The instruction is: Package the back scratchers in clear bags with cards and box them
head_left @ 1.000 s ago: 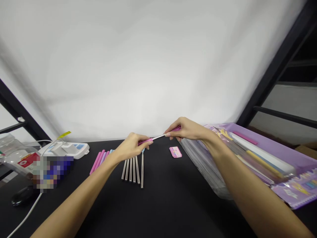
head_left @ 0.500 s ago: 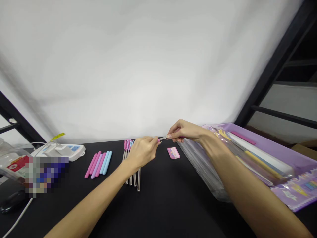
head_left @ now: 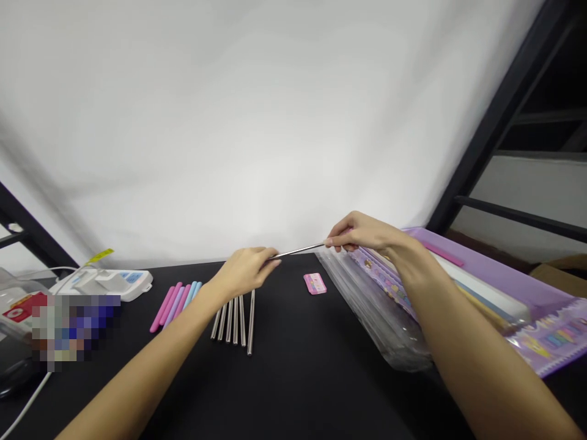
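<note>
Between my hands a thin metal rod stretches almost level above the far edge of the table. My left hand pinches its left end, and the fingers of my right hand close on its right end. Below my left hand lies a row of several silver metal rods, their upper ends hidden by that hand. Further left, partly behind my left forearm, are several pink, purple and light blue tubes. A small pink printed card lies on the table below the held rod.
On the right stands a purple box with plastic-wrapped items, and clear plastic bags hang over its side. A white power strip, a cable and a clear plastic container are at the left. A white wall rises behind the table.
My hands have moved apart, left hand leftward and right hand rightward. A longer stretch of the metal rod now shows between them. The pink end seen at my left hand is no longer visible.
</note>
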A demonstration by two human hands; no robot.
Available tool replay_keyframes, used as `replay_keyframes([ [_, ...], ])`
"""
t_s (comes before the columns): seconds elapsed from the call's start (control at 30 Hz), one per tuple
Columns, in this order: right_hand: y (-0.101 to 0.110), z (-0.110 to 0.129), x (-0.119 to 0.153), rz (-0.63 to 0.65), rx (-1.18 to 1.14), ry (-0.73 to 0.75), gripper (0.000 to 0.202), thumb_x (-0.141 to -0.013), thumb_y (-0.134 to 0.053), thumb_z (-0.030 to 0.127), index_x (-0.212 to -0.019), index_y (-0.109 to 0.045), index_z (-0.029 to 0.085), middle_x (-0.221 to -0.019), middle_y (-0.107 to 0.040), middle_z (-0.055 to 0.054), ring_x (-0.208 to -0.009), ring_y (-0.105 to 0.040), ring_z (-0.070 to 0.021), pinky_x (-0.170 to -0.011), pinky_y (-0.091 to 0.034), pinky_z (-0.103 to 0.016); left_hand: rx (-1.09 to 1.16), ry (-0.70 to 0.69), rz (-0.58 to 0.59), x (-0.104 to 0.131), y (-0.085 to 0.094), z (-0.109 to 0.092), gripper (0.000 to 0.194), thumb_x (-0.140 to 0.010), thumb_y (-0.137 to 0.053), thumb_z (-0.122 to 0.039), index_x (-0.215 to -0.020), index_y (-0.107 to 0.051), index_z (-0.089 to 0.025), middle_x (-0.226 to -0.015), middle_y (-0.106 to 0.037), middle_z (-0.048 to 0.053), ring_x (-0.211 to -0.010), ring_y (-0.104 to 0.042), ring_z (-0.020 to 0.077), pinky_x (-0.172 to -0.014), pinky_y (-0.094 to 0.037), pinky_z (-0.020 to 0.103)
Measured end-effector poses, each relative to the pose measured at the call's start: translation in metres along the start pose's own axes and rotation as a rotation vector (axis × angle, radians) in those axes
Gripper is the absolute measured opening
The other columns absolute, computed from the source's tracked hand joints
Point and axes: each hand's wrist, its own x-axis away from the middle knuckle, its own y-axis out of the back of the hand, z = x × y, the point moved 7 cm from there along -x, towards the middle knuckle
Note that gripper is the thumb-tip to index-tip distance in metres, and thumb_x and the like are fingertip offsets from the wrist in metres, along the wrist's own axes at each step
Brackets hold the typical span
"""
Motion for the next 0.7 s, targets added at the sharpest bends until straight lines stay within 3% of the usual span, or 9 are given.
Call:
replay_keyframes([
  [0.1,-0.005,0.006,-0.001,0.002,-0.021,0.046,0.027,-0.069,-0.076,0.041,-0.072,-0.074,0.014,-0.061,-0.061,-0.002,-0.051,-0.041,-0.0085,-0.049,-0.032,-0.025,-0.072,0.024,-0.035,0.002,0.002,0.0,0.032,-0.101,-0.035,-0.038,-0.106,-0.061,-0.021,-0.092,-0.071,0.006,-0.078,-0.066,0.0206,-0.067,-0.043,0.029],
  [0.3,0.023,-0.019,0.01,-0.056,-0.111,-0.038,0.035,-0.061,-0.082,0.047,-0.065,-0.072,0.013,-0.054,-0.053,0.0,-0.048,-0.032,-0.0071,-0.046,-0.023,-0.027,-0.175,0.109,-0.026,0.027,0.015,0.043,0.04,-0.099,-0.036,-0.049,-0.101,-0.063,-0.02,-0.076,-0.071,0.004,-0.067,-0.066,0.0194,-0.063,-0.042,0.027],
  [0.37,0.024,-0.021,0.009,-0.063,-0.125,-0.043,0.035,-0.06,-0.082,0.047,-0.065,-0.073,0.014,-0.054,-0.053,0.0,-0.048,-0.032,-0.0076,-0.045,-0.023,-0.027,-0.245,0.097,-0.033,0.029,0.017,0.04,0.038,-0.098,-0.037,-0.048,-0.106,-0.062,-0.02,-0.081,-0.072,0.004,-0.068,-0.067,0.02,-0.06,-0.04,0.028],
  [0.47,0.014,-0.012,0.001,-0.064,-0.133,0.014,0.033,-0.06,-0.082,0.045,-0.066,-0.073,0.014,-0.059,-0.057,-0.002,-0.05,-0.036,-0.0084,-0.046,-0.025,-0.027,-0.351,0.11,-0.115,0.02,0.017,0.019,0.032,-0.098,-0.038,-0.041,-0.114,-0.058,-0.021,-0.085,-0.073,0.004,-0.065,-0.066,0.0206,-0.054,-0.033,0.028],
  [0.57,0.006,-0.011,-0.002,-0.021,-0.181,0.021,0.034,-0.059,-0.083,0.045,-0.065,-0.072,0.013,-0.06,-0.057,-0.001,-0.05,-0.035,-0.0074,-0.046,-0.025,-0.026,-0.413,0.148,-0.174,0.014,0.019,0.012,0.027,-0.096,-0.038,-0.034,-0.097,-0.062,-0.021,-0.076,-0.07,0.004,-0.061,-0.065,0.0204,-0.052,-0.029,0.029],
  [0.7,0.02,-0.027,0.008,-0.06,-0.215,-0.063,0.04,-0.06,-0.083,0.049,-0.064,-0.07,0.012,-0.052,-0.049,0.002,-0.048,-0.031,-0.0065,-0.045,-0.022,-0.026,-0.462,0.262,-0.179,0.023,0.027,0.046,0.026,-0.089,-0.046,-0.034,-0.079,-0.064,-0.018,-0.076,-0.072,0.007,-0.065,-0.067,0.0229,-0.054,-0.029,0.03],
])
